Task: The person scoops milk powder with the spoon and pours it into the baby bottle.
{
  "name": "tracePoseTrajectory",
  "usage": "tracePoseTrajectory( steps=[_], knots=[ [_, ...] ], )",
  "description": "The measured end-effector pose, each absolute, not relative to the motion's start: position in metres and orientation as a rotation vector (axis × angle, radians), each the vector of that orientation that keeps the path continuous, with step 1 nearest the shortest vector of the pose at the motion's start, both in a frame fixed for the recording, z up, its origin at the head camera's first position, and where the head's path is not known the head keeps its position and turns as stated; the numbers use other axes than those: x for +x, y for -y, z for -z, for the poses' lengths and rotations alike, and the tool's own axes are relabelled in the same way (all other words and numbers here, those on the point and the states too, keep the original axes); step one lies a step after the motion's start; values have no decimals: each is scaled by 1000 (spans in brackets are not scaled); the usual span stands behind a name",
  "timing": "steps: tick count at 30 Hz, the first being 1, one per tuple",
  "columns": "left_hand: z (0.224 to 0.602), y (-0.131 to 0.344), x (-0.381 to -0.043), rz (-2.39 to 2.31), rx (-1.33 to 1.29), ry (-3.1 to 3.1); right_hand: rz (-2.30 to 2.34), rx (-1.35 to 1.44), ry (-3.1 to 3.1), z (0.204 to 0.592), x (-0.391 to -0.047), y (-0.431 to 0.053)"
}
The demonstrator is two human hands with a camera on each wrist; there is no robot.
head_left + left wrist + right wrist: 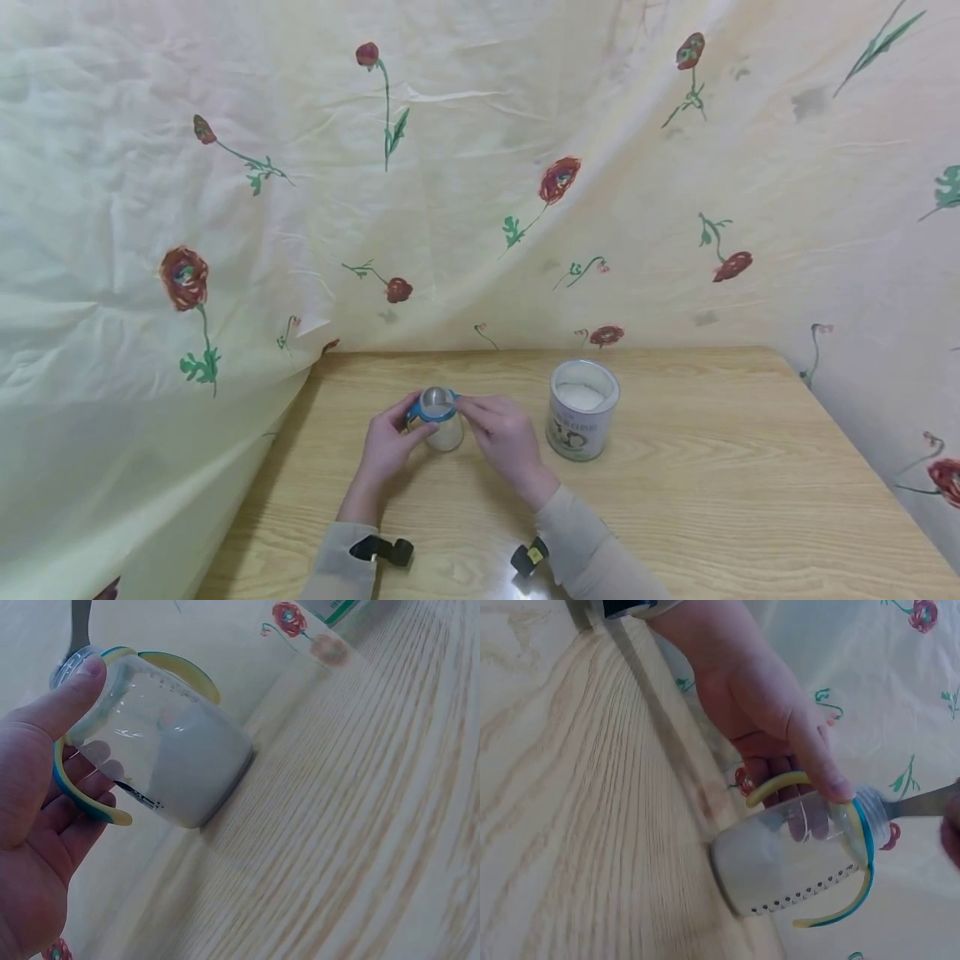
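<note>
A clear baby bottle (447,435) with a blue-and-yellow two-handled collar stands upright on the table, its lower part filled with something white. My left hand (388,440) steadies it at the neck, thumb on the collar and fingers behind one side handle in the left wrist view. Between the fingertips of my right hand (504,435) is the handle of a metal spoon (435,397), whose bowl is at the bottle's open mouth. Only the edge of that hand shows in the right wrist view, beside the spoon's flat handle (922,803). Whether the bowl holds anything is unclear.
An open tin (577,433) with white powder inside stands to the right of my right hand. The wooden table (712,467) extends to the right, and a flowered cloth (450,208) hangs behind it and along the left side.
</note>
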State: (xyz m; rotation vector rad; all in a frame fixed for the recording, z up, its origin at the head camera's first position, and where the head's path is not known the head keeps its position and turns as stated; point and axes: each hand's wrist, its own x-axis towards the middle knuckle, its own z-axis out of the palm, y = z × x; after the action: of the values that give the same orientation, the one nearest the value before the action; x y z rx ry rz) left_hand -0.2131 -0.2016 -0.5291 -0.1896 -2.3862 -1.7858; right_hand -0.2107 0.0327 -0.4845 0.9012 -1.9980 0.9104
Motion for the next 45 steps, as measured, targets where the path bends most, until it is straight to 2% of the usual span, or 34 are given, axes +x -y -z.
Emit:
tracePoseTrajectory(
  steps=[8, 14, 21, 29, 38, 45],
  knots=[
    [530, 202, -212, 1805, -185, 2377, -1114, 791, 2081, 482, -207, -33],
    [529, 202, -212, 1816, -205, 2364, -1022, 842, 2038, 480, -207, -32],
    [529, 202, -213, 1806, -171, 2381, -1159, 699, 2151, 479, -206, -32],
    [530, 202, -212, 1815, -160, 2373, -1214, 673, 2189, 478, -205, -33],
    [529, 202, -213, 1819, -146, 2387, -1390, 580, 2182, 479, -205, -32],
    [528, 201, -214, 1804, -150, 2398, -1720, 392, 2131, 477, -205, -31]
  ],
)
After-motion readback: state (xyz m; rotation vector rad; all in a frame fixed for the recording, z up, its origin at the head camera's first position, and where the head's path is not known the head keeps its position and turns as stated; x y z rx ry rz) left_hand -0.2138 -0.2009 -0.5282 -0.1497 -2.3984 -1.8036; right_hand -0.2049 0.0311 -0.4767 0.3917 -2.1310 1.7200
